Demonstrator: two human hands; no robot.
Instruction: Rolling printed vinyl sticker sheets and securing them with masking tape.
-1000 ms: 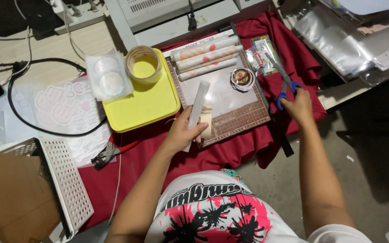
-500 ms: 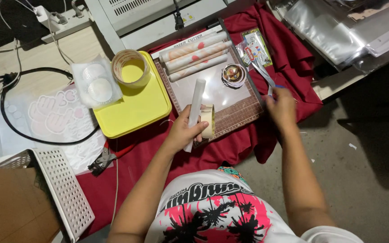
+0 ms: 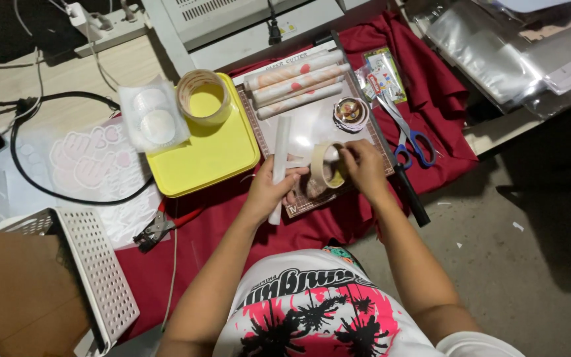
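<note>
**Tape roll and wrapped tube held over the cutting board**

Nearest me, at the frame's centre, my left hand (image 3: 269, 192) is wrapped around a long white tube (image 3: 279, 165), fingers curled and pressed together on its lower half; the tube stands nearly straight up the frame. Just right of it, my right hand (image 3: 363, 168) pinches a clear tape roll (image 3: 325, 165) between thumb and fingertips, the roll on edge and touching the tube's side. Both sit above the near edge of the cutting board (image 3: 299, 205), which lies on red cloth (image 3: 232, 231) hanging over the table's front.

Left of my wrist the pliers (image 3: 160, 228) lie near; the yellow tray (image 3: 213, 152) is just beside the board's left edge, bearing a second tape roll (image 3: 203, 96). Room is tight left, looser toward the bare floor (image 3: 497, 251) at lower right. Farther up, three wrapped rolls (image 3: 299, 82) fill the board's top, and the scissors (image 3: 408, 135) lie right of it.

Half a second ago my right hand was out by the scissors; now it has come in holding the tape.
</note>
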